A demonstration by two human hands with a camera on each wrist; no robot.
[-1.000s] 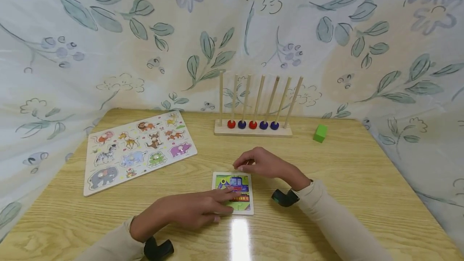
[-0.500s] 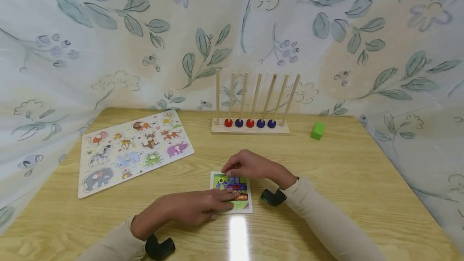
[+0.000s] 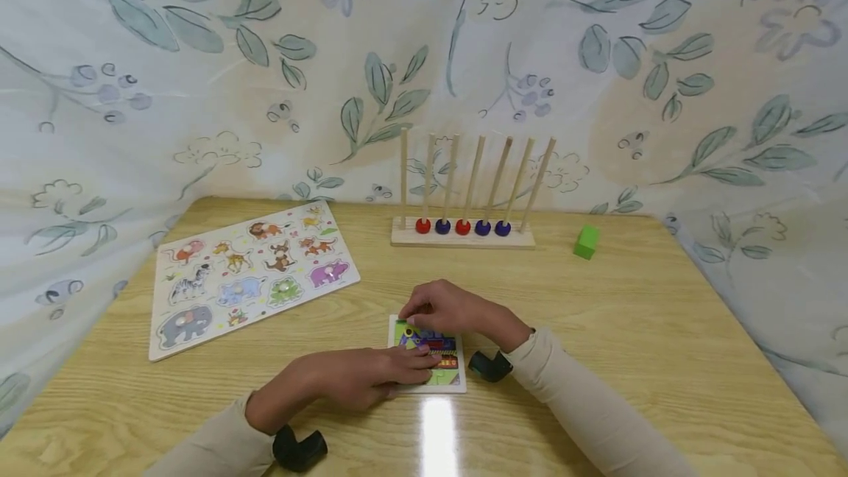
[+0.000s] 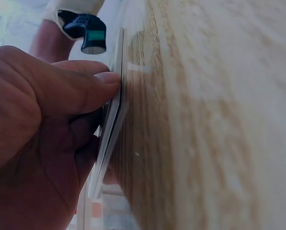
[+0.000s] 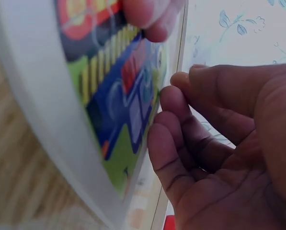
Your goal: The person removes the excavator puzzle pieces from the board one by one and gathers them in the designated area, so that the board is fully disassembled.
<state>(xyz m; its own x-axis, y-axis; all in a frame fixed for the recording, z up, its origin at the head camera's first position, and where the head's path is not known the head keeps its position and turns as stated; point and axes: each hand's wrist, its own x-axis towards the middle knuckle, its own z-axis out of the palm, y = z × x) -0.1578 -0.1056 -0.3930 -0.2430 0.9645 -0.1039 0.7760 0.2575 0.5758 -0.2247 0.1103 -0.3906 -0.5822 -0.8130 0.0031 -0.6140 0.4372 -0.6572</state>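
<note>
A small square jigsaw puzzle [image 3: 450,380] with a blue vehicle picture and white border lies on the table. My left hand [image 3: 354,376] rests across its lower left part, fingers nearly straight over the picture. In the left wrist view, that thumb [image 4: 102,86] is right at the board's edge [image 4: 104,148]. My right hand [image 3: 450,308] is over the puzzle's top edge, fingers bent and tips near the upper left corner. The right wrist view shows these fingertips [image 5: 162,143] close against the picture [image 5: 119,96], with nothing visible between thumb and fingers.
A white animal puzzle board [image 3: 255,330] lies at the left. At the back stands a wooden peg rack [image 3: 464,238] with upright rods and red and blue beads. A green block [image 3: 586,242] sits at the back right, before a floral curtain [image 3: 596,131].
My right hand has moved left along the puzzle's top edge to the upper left corner. The left hand has stayed on the puzzle.
</note>
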